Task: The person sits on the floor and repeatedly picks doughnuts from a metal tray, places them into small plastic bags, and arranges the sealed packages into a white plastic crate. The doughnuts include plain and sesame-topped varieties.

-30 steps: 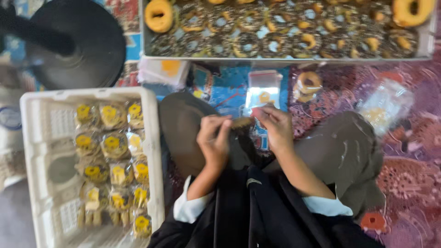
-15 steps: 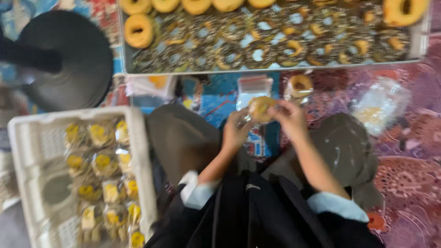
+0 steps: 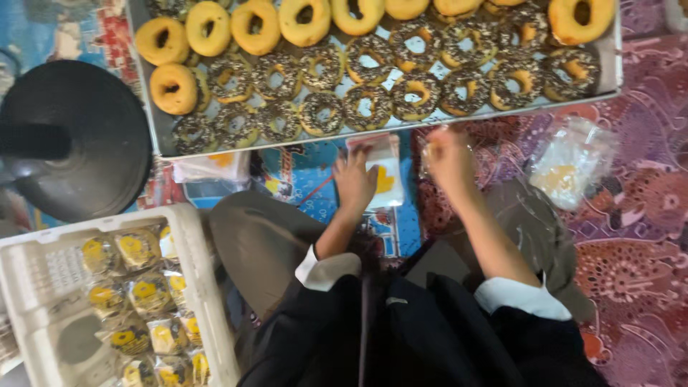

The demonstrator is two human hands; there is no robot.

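My left hand point(image 3: 355, 179) lies flat with fingers spread on a small stack of clear bags with yellow print point(image 3: 387, 172), on the floor in front of my knees. My right hand point(image 3: 450, 159) is curled just to the right of it, near the tray's front edge. It is blurred, with a bit of clear plastic showing at its fingers, and I cannot tell what it holds. Beyond both hands lies a long metal tray point(image 3: 159, 140) full of plain golden doughnuts point(image 3: 208, 29) and chocolate-sprinkled doughnuts point(image 3: 373, 100).
A white plastic crate point(image 3: 197, 258) at lower left holds several bagged doughnuts point(image 3: 136, 294). A black round stand base point(image 3: 79, 136) sits at the left. A loose pile of clear bags point(image 3: 570, 165) lies at the right on the patterned mat point(image 3: 638, 236).
Both hands held a doughnut together in front of me. They have since parted and moved forward; the left is down on the bag stack, the right beside it near the tray.
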